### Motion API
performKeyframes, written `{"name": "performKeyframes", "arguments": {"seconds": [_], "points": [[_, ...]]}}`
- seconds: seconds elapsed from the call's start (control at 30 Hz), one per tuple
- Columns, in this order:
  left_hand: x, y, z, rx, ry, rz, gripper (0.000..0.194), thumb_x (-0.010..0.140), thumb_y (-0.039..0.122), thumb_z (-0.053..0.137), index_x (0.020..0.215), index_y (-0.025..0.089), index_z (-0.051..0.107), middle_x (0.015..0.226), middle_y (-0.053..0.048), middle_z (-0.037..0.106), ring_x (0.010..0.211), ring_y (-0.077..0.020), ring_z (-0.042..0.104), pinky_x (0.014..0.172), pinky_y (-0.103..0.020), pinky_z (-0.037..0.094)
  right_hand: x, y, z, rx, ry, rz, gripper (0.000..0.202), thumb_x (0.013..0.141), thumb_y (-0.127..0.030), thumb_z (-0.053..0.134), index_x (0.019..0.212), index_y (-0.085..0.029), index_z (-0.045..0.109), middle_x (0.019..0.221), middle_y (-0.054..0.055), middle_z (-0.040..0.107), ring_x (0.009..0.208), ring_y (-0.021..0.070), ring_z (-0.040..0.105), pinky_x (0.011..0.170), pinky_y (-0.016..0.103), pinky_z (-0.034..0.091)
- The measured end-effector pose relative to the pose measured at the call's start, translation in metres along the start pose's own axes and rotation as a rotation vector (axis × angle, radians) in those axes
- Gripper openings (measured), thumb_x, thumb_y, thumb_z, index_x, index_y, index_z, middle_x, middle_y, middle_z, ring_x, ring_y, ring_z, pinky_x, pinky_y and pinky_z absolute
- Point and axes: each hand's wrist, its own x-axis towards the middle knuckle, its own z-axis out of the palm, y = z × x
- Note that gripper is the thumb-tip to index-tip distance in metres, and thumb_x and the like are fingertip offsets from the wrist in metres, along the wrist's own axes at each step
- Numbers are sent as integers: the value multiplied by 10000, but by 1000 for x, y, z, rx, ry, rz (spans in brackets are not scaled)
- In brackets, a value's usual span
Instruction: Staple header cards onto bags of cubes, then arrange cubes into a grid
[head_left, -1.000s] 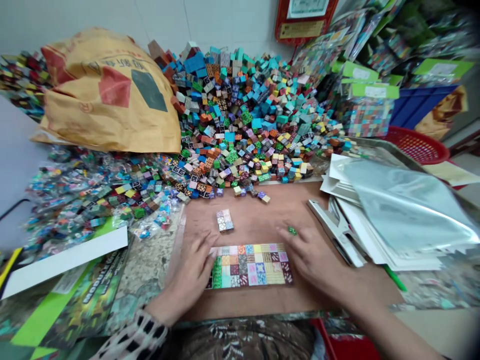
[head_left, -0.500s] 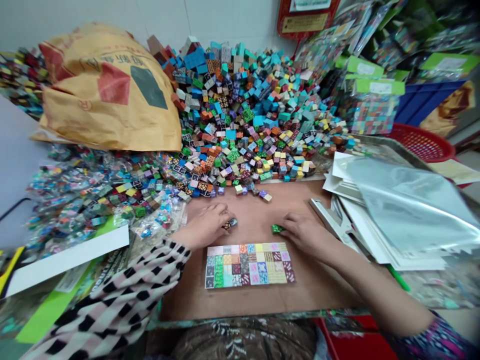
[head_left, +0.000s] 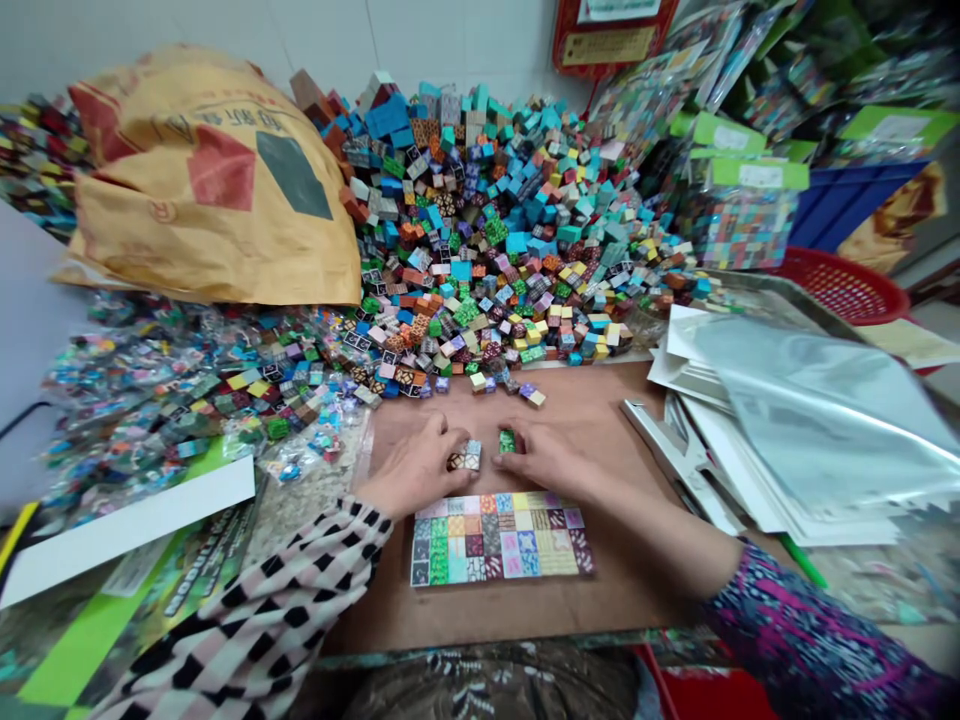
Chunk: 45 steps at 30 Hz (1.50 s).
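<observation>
On the brown board (head_left: 630,600), patterned cubes lie side by side in a flat rectangular block (head_left: 491,545). Just behind its left half, my left hand (head_left: 424,458) is closed on a few small patterned cubes (head_left: 466,457), brown-and-white and pale blue-grey. Opposite it, my right hand (head_left: 536,455) pinches a green patterned piece (head_left: 508,441) between thumb and fingers. A narrow gap separates the two hands. Part of the block's back row lies behind my right hand and wrist.
A large heap of loose cubes (head_left: 480,240) rises behind the board. A yellow sack (head_left: 217,200) and small plastic packets (head_left: 142,390) are at left. White cards (head_left: 810,500), clear plastic sleeves (head_left: 832,400) and a metal-edged tool (head_left: 667,455) lie at right.
My right hand has moved left with the green piece, close to my left hand. My left hand has turned slightly, showing more of its cubes. The block stays in place.
</observation>
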Motion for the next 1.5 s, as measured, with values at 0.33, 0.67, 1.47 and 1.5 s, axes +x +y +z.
{"name": "performKeyframes", "arguments": {"seconds": [0.33,0.67,1.47,1.5], "points": [[5,5,-1,-68,-39,-1,326,849,391,621,1106,192,624,1006,-53,529,885,-209,578,789,-344,481,9,-13,10,194,-164,-83,453,797,-124,678,1245,-187,648,1136,32,727,882,150,659,793,252,501],[11,20,-4,48,2,55,401,843,422,627,1205,250,641,1067,-94,521,1017,-297,510,908,-471,430,25,32,-32,-9,206,112,416,870,-247,523,1277,-179,572,1299,156,540,1213,306,496,996,456,401],[-3,22,-6,-44,-36,-40,423,883,319,554,1294,220,586,1037,-86,543,1024,-279,542,902,-449,461,15,11,17,190,-101,149,417,694,-234,766,1073,-127,630,859,48,655,736,163,569,616,274,431],[-4,22,-6,-49,-42,-40,434,881,318,558,1304,224,581,1044,-87,542,1035,-282,540,910,-453,458,15,11,18,186,-105,146,506,682,-241,780,1139,-114,603,880,56,654,745,167,572,617,276,434]]}}
